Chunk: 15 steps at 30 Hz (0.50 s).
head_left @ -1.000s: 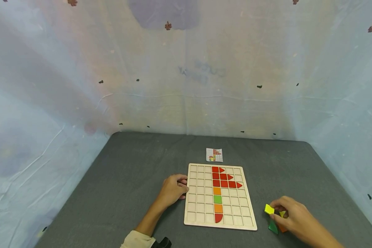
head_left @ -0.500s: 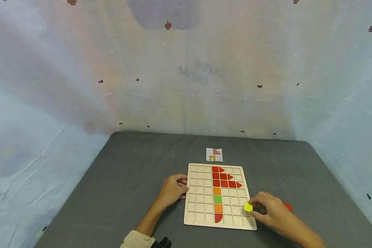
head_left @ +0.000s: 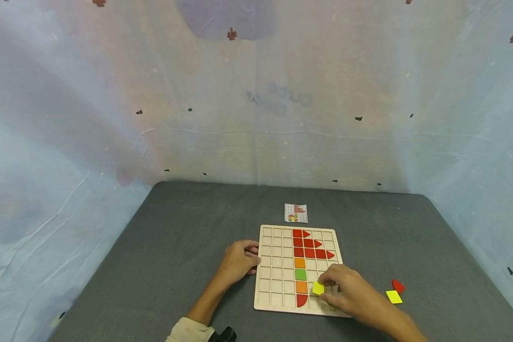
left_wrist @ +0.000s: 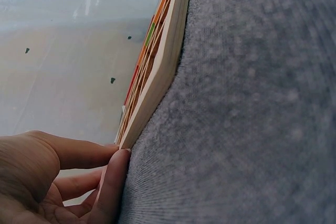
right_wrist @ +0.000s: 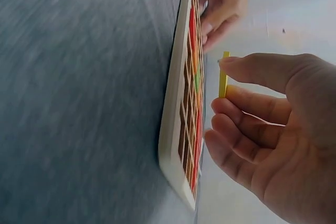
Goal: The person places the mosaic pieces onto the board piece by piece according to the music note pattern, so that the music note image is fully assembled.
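Observation:
A wooden grid board (head_left: 276, 286) lies on the dark cloth, with red, orange and green tiles set in its cells. My left hand (head_left: 236, 260) pinches the board's left edge between thumb and finger, as the left wrist view also shows. Over the lower right part of the board, my right hand (head_left: 352, 292) pinches a yellow square tile (head_left: 318, 288) by its edges. In the right wrist view that yellow tile (right_wrist: 223, 74) is edge-on between thumb and fingertip, apart from the board. The right hand hides some lower right cells.
Behind the board lies a small pattern card (head_left: 296, 213). Right of the right hand are a yellow tile (head_left: 394, 297) and a red rounded tile (head_left: 398, 286); the forearm may hide others. A pale sheet (head_left: 256, 156) hangs around the table.
My right hand has carried the yellow tile leftward from the loose tiles at right to above the board, beside the tile column. The left hand stays at the board's edge.

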Each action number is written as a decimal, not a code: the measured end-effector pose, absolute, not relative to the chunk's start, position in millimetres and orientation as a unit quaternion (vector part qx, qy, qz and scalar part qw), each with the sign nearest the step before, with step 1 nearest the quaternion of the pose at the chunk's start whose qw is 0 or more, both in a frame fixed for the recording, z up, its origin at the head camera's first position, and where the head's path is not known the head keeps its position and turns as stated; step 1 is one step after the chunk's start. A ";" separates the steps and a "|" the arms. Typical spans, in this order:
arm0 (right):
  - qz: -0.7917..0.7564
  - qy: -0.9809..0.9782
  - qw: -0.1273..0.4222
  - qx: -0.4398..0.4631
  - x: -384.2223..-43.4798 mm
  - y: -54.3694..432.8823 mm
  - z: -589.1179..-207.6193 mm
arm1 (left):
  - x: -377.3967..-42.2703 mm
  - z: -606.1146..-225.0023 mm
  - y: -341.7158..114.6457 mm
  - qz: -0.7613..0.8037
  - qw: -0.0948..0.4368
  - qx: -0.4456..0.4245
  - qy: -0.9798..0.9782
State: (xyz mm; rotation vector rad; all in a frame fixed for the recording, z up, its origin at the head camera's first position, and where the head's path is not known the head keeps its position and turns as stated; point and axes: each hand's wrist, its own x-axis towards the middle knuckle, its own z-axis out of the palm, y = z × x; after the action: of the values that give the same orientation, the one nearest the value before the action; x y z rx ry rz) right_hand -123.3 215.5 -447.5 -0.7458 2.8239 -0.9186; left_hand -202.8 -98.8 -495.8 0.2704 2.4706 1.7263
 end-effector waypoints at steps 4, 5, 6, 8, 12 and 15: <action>-0.293 0.918 0.037 -0.265 -125.2 204.4 -447.5 | -202.9 -495.6 -98.7 0.570 0.058 0.087 0.815; -0.290 0.917 0.031 -0.271 -125.3 201.9 -448.3 | -202.9 -495.6 -98.7 0.571 0.058 0.087 0.814; -0.287 0.917 0.029 -0.275 -125.3 199.4 -448.7 | -202.5 -495.3 -98.8 0.572 0.058 0.087 0.814; -0.277 0.919 0.030 -0.277 -125.4 194.6 -448.9 | -202.1 -495.1 -98.9 0.572 0.057 0.088 0.813; -0.266 0.922 0.032 -0.278 -126.2 186.2 -448.1 | -201.7 -494.5 -98.7 0.573 0.055 0.088 0.813; -0.268 0.922 0.041 -0.277 -127.2 180.3 -447.4 | -201.8 -494.1 -98.7 0.573 0.056 0.087 0.813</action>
State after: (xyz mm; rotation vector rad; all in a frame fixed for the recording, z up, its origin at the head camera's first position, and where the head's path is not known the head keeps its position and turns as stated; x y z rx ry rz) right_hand -127.2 180.3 -447.4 -0.8491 2.8225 -0.8200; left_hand -201.8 -98.7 -494.1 0.2644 2.4662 1.7402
